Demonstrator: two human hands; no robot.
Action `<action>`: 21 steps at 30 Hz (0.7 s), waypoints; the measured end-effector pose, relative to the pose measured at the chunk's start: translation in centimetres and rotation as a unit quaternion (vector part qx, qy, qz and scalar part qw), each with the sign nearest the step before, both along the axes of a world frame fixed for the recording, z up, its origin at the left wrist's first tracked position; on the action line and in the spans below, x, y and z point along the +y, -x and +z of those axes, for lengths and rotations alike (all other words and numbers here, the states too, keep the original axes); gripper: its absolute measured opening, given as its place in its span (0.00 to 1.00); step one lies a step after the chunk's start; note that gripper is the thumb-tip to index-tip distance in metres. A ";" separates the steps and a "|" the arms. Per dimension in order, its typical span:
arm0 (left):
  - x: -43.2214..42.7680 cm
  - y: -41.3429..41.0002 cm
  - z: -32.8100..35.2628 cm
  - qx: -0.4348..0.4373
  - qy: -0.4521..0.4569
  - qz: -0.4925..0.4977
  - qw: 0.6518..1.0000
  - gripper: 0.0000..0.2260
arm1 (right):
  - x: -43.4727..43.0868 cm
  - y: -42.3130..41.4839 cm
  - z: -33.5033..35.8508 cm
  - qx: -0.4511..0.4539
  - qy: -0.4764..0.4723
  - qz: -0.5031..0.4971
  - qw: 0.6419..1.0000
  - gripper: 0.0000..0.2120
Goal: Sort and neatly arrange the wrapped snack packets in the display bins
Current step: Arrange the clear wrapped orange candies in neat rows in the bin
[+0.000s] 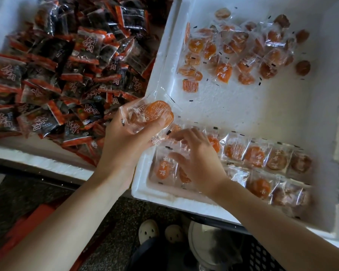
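Holding a small stack of clear-wrapped orange snack packets [155, 114], the person's left hand [123, 137] curled fingers and thumb round them above the near left corner of a white foam bin [243, 106]. The right hand [200, 163] lay with fingers loosely spread on the left end of two neat rows [262, 155] along the bin's near wall, gripping nothing that could be made out. More orange packets [233, 49] lay loose at the far side. A neighbouring bin [37, 163] held a heap of dark red-and-black packets [67, 65]. The next packet probably needed laying flat, label up, evenly overlapping its neighbour, while the right hand steadied the slippery row.
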State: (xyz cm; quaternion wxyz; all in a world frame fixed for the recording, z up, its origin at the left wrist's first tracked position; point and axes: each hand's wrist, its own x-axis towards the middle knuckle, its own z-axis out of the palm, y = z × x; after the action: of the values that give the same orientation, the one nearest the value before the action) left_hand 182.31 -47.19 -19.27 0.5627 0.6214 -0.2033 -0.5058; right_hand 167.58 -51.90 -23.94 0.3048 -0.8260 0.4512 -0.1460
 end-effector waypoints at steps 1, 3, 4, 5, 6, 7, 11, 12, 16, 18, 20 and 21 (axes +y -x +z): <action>0.1 0.1 0.0 0.003 -0.001 -0.004 1.000 0.30 | -0.1 0.1 0.7 -0.064 -0.042 -0.029 0.997 0.17; 0.4 0.1 -0.1 -0.002 -0.003 -0.017 1.000 0.29 | -0.3 0.4 2.5 -0.184 -0.156 -0.075 0.968 0.21; 0.6 0.1 -0.2 -0.014 -0.003 -0.028 1.000 0.29 | -0.4 0.6 3.2 -0.220 -0.204 -0.088 0.950 0.25; 0.7 0.3 -0.3 -0.026 -0.002 -0.041 0.999 0.28 | -0.5 0.7 3.8 -0.229 -0.231 -0.090 0.941 0.27; 0.8 0.5 -0.3 -0.034 -0.002 -0.052 0.998 0.27 | -0.7 0.7 4.3 -0.223 -0.241 -0.083 0.941 0.27; 1.0 0.7 -0.3 -0.040 -0.002 -0.061 0.997 0.28 | -0.8 0.7 4.6 -0.207 -0.241 -0.075 0.945 0.26; 1.6 0.9 -0.5 -0.034 -0.001 -0.111 0.993 0.30 | -1.7 1.3 4.6 -0.197 -0.282 -0.101 0.933 0.21; 1.7 0.9 -0.6 -0.031 -0.003 -0.122 0.992 0.31 | -1.8 1.6 4.6 -0.205 -0.303 -0.103 0.925 0.21; 1.8 1.0 -0.9 -0.031 -0.009 -0.125 0.992 0.30 | -2.1 3.5 4.6 -0.310 -0.400 -0.120 0.854 0.13; 1.8 1.2 -0.9 -0.029 -0.007 -0.111 0.993 0.27 | -2.3 4.5 4.7 -0.340 -0.415 -0.133 0.833 0.12; 1.5 1.3 -1.0 -0.035 -0.008 -0.100 0.994 0.27 | -3.1 5.4 4.8 -0.352 -0.390 -0.157 0.836 0.10; 1.4 1.3 -1.0 -0.036 -0.007 -0.094 0.995 0.26 | -3.6 5.9 4.8 -0.346 -0.356 -0.177 0.850 0.08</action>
State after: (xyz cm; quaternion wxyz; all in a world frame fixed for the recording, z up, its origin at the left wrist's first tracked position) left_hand 180.99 -45.78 -20.26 0.5007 0.6213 -0.2778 -0.5349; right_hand 161.68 -55.50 -19.14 0.6831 -0.4632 0.4763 -0.3034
